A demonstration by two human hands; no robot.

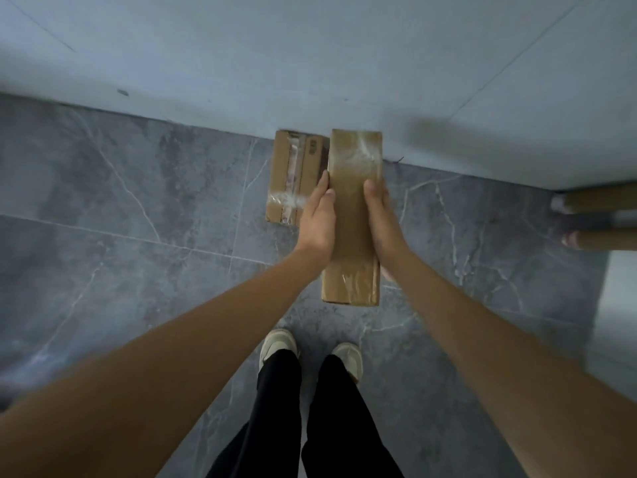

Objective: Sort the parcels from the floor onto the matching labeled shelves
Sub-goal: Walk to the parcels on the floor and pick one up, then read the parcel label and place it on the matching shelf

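Observation:
A long brown cardboard parcel [351, 215] with clear tape is held lengthwise between my hands above the floor. My left hand [317, 219] grips its left side, thumb on top. On the other side my right hand [381, 222] grips it, thumb on top and fingers underneath. A second, shorter taped cardboard parcel [293, 177] lies on the grey floor against the wall, just left of the held one and partly behind my left hand.
A pale wall [310, 63] meets the grey marbled tile floor [138, 208] right behind the parcels. Two brown cardboard tubes [599, 219] lie at the right edge. My feet in light shoes [310, 353] stand just below the held parcel.

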